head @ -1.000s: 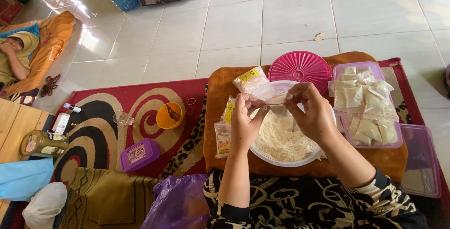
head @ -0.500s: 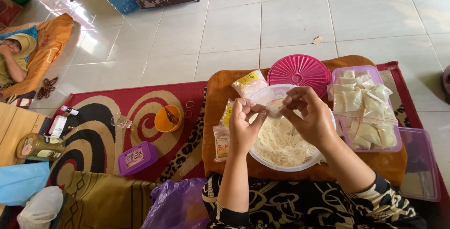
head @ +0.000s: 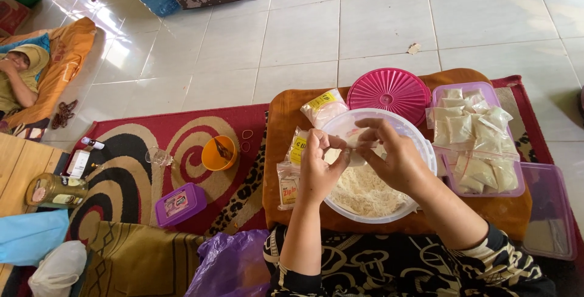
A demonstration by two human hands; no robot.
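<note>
Both hands pinch a small clear bag (head: pixel 351 151) between them over the white bowl (head: pixel 420 148). The left hand (head: pixel 316 169) and right hand (head: pixel 395 157) fingers are clamped on its opposite edges, equally near.

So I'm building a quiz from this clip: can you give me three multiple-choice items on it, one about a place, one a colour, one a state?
1. Where is the pink round lid?
A. on the floor tiles
B. on the brown board, beyond the white bowl
C. inside the purple tray

2. What colour is the small cup on the rug?
A. orange
B. green
C. white

3. What state is the white bowl in?
A. empty
B. covered
C. open, holding white shreds

Answers: 1 B, it lies past the bowl on the board. 2 A, it is plainly orange. 3 C, shreds show below both hands, left hand and right hand.
</note>
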